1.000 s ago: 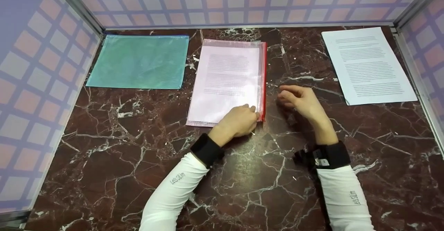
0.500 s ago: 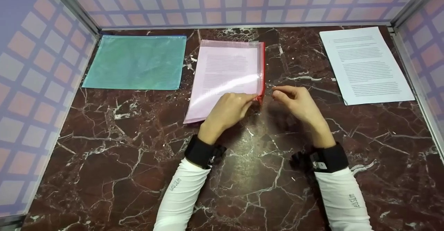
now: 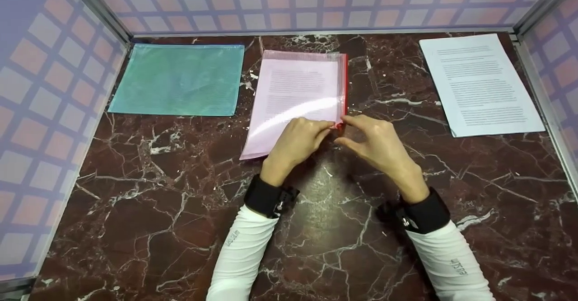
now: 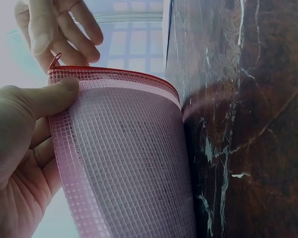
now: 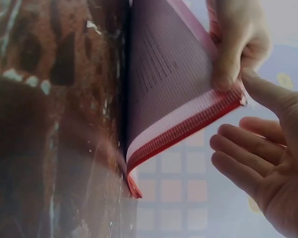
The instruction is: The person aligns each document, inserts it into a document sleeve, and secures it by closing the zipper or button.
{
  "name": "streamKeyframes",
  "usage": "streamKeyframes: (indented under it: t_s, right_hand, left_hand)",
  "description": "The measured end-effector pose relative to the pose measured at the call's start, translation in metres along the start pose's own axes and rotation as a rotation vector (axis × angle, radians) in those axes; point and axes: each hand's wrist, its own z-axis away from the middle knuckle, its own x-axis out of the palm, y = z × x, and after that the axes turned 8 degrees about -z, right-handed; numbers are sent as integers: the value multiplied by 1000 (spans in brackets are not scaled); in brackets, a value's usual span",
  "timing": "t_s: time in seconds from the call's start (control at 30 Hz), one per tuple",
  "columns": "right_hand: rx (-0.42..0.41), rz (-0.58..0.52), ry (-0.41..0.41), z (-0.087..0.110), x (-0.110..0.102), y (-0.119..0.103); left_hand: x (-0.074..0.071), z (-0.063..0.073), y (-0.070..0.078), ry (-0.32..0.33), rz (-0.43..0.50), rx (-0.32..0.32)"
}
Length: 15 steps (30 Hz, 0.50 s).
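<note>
A pink mesh zip pouch [image 3: 302,84] with a printed sheet inside lies on the table, its near right corner lifted and bent up. My left hand [image 3: 293,142] pinches that corner, thumb on the mesh [image 4: 124,148] and fingers behind. The red zipper [image 5: 184,130] runs along the pouch's right edge, its small pull [image 4: 55,60] standing up at the raised corner. My right hand [image 3: 384,149] is beside this corner, fingers spread apart from the thumb. In the right wrist view its thumb reaches right to the zipper's end, while the other fingers hold nothing.
A green mesh zip pouch [image 3: 180,79] lies flat at the back left of the dark marbled table [image 3: 135,228]. A stack of printed paper [image 3: 481,84] lies at the back right. Checked panels [image 3: 298,7] wall the table at the back and sides.
My left hand has lifted the pink pouch's near right corner off the table and bent it up. My right hand has moved left to reach that corner.
</note>
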Motion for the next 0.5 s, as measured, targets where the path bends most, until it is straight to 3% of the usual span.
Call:
streamKeyframes:
  t_s: [0.23,0.5]
  right_hand:
    - [-123,76,85,0,8,-1]
    - [-142,114,101,-1,15,-2]
  left_hand:
    - [-2,1,0,-18,-15,-5]
    - [-3,3,-2,-16,-15,0]
